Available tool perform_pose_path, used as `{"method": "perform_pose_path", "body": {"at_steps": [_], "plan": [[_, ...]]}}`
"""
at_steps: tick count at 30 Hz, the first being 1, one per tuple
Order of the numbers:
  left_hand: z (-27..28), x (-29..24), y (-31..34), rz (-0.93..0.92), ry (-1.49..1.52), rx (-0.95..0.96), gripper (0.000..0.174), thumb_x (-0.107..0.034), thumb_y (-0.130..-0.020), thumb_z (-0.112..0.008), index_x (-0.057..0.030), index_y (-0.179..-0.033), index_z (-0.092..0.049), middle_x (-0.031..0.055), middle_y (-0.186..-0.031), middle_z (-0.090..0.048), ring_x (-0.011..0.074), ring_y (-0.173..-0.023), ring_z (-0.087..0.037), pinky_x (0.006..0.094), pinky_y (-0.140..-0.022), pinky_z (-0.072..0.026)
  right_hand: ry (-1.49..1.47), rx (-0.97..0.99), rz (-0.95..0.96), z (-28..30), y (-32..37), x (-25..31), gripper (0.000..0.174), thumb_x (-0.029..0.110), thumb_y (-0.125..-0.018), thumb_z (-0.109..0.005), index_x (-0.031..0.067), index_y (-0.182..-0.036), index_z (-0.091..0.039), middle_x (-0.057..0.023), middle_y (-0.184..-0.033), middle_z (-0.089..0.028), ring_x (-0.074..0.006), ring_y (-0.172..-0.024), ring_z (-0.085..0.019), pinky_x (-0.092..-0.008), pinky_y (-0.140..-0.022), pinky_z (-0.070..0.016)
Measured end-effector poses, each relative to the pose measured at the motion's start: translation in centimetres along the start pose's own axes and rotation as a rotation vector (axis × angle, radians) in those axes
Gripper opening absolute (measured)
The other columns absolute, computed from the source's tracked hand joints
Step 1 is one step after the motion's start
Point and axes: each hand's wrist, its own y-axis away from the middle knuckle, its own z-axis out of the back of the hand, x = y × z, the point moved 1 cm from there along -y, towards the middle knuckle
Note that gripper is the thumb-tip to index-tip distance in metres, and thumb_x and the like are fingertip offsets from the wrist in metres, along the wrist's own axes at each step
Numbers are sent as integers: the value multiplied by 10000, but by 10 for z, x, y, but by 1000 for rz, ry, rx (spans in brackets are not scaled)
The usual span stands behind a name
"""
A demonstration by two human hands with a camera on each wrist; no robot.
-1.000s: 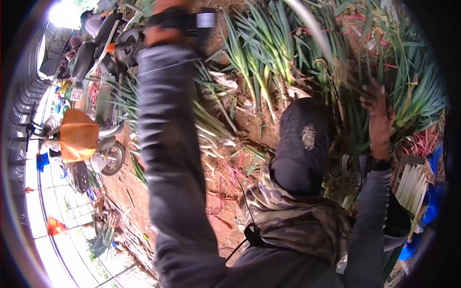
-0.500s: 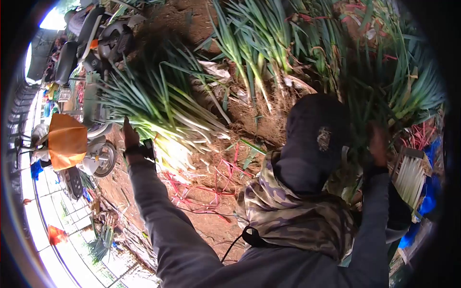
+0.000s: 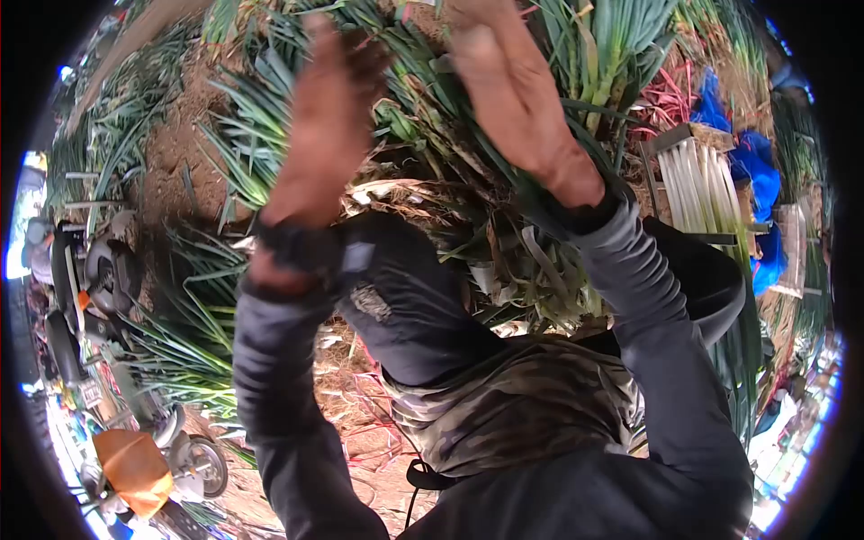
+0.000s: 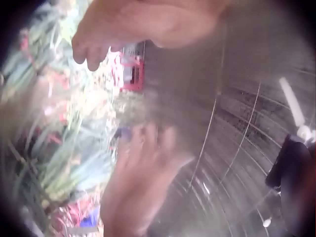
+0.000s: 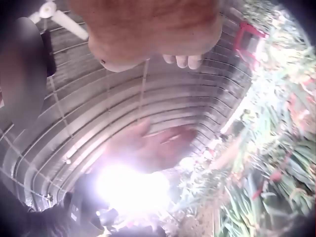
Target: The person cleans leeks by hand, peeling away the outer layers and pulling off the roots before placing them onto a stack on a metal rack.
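Both hands are raised in front of the body with a gap between them. My left hand (image 3: 328,135) is blurred, its fingers pointing away from the body, and nothing shows in it. Facing it, my right hand (image 3: 522,99) has its fingers extended and holds nothing visible. In the left wrist view the right hand (image 4: 138,182) appears spread across from the left one. Long green onions (image 3: 252,126) lie on the ground beyond the left hand. Another bunch of green onions (image 3: 612,54) lies past the right hand. Trimmed leaves and dry husks (image 3: 531,270) are heaped beside the knee.
To the right, white onion stems (image 3: 697,184) rest in a small rack near blue plastic (image 3: 756,175) and red ties (image 3: 670,94). A motorbike with an orange cover (image 3: 133,468) stands at the lower left. Bare soil (image 3: 180,162) runs between the onion piles.
The left hand swung out beside the left onion pile, then came back in front. The right hand left the leaves on the right and rose opposite it. The head view turned rightward.
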Motion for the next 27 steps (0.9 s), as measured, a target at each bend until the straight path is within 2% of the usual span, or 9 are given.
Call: {"method": "perform_pose_path", "body": {"at_steps": [4, 8, 11, 15, 16, 18, 21, 23, 27], "plan": [[-102, 38, -32, -78, 639, 138, 381, -109, -1014, -532, -25, -1378, -453, 193, -1387, -540, 314, -1292, -540, 412, -1090, -458, 319, 140, -15, -16, 11, -39, 446, 314, -1049, -411, 63, -1367, -598, -194, -1327, -615, -364, -1244, -559, -400, -1099, -391], [-112, 103, -37, -105, 493, 120, 343, -119, -989, -555, -40, -1321, -522, 159, -1313, -594, 297, -1216, -594, 415, -1064, -473, 393, 340, 206, 22, 51, -96, 430, 338, -1025, -443, 114, -1336, -636, -129, -1318, -646, -308, -1188, -611, -358, -1029, -437], [-91, 105, -44, -324, -1103, 228, 382, -167, -940, -648, -105, -1304, -549, 122, -1268, -617, 285, -1136, -627, 428, -955, -521, 436, 247, 37, 36, 72, -104, 409, 337, -1012, -483, 127, -1325, -641, -104, -1318, -649, -252, -1192, -614, -332, -996, -445], [-93, 114, -49, 638, 812, -131, 723, -645, -1015, -396, 14, -1271, -549, 133, -1267, -620, 269, -1241, -552, 420, -1080, -414, 450, 284, -214, 43, 111, -153, 404, 321, -1045, -464, 126, -1379, -580, -67, -1404, -588, -272, -1113, -629, -372, -948, -501], [-89, 117, -50, 639, 631, -98, 959, -766, -979, -196, 64, -1354, -496, 192, -1398, -551, 282, -1354, -468, 440, -1176, -303, 323, 319, -439, 42, 126, -158, 360, 308, -1059, -452, 91, -1301, -605, -141, -1335, -606, -319, -1037, -644, -392, -934, -522], [-82, 101, -58, 533, 426, -325, 962, -763, -980, -207, 57, -1422, -446, 221, -1477, -471, 300, -1410, -412, 452, -1205, -261, 272, 280, -576, 25, 160, -202, 316, 319, -1038, -502, 57, -1163, -630, -183, -1178, -646, -354, -950, -655, -422, -866, -534], [-68, 58, -69, 216, 127, -541, 999, -772, -973, -205, 56, -1513, -342, 246, -1581, -336, 324, -1492, -298, 464, -1241, -185, 636, 369, -834, -9, 206, -215, 325, 338, -984, -608, 17, -933, -617, -208, -866, -653, -397, -781, -645, -485, -707, -529], [-55, 47, -64, 112, 130, -598, 917, -705, -1007, -286, 61, -1507, -337, 271, -1593, -278, 342, -1496, -272, 463, -1241, -180, 528, 393, -887, -45, 249, -224, 347, 350, -938, -669, 10, -899, -609, -188, -810, -654, -397, -719, -639, -517, -620, -497], [-34, 45, -61, 152, 252, -637, 781, -573, -1044, -418, 67, -1486, -347, 292, -1538, -295, 344, -1475, -282, 457, -1227, -219, 693, 416, -996, -93, 309, -221, 377, 344, -892, -694, -19, -931, -598, -243, -825, -622, -412, -803, -660, -542, -689, -499]]}}
